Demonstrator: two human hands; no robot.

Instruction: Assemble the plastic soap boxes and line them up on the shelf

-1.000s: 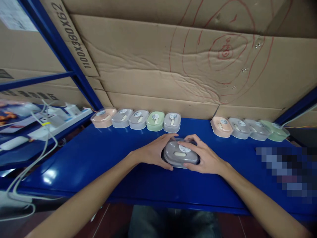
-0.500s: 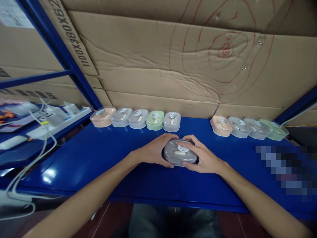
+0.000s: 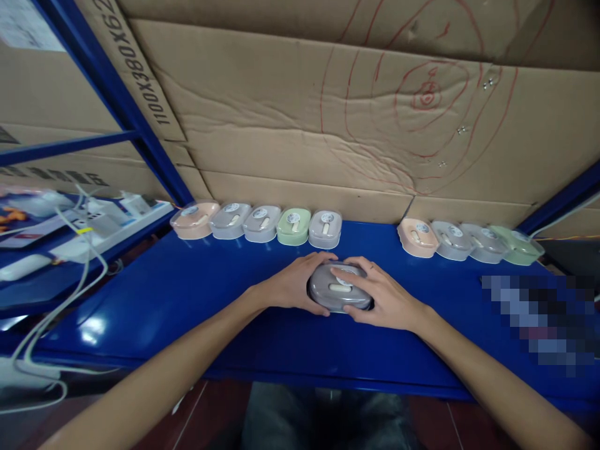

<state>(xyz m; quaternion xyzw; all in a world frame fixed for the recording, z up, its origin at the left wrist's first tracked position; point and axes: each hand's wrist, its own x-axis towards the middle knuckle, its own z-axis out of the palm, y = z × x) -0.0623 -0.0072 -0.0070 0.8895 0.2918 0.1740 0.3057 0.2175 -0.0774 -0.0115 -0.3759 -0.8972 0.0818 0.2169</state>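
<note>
We see a grey lidded box [image 3: 340, 289] sitting on the blue worktop [image 3: 187, 294], near the middle and a bit nearer to us than the far rows. It's an oval box with rounded corners, a clear lid over the grey body, a cream oblong tab in the lid centre and a small round white sticker partly under a finger. Left hand [image 3: 293, 284] cups its left end, right hand [image 3: 382, 297] wraps the right end with fingers over the top; both grips closed around the box. Far left row along the cardboard wall [image 3: 300, 125]: peach box [image 3: 194, 220], three more grey ones and a green box [image 3: 294, 226]. Far right row [image 3: 469, 240]: peach, two grey, green, well apart from the held one
</note>
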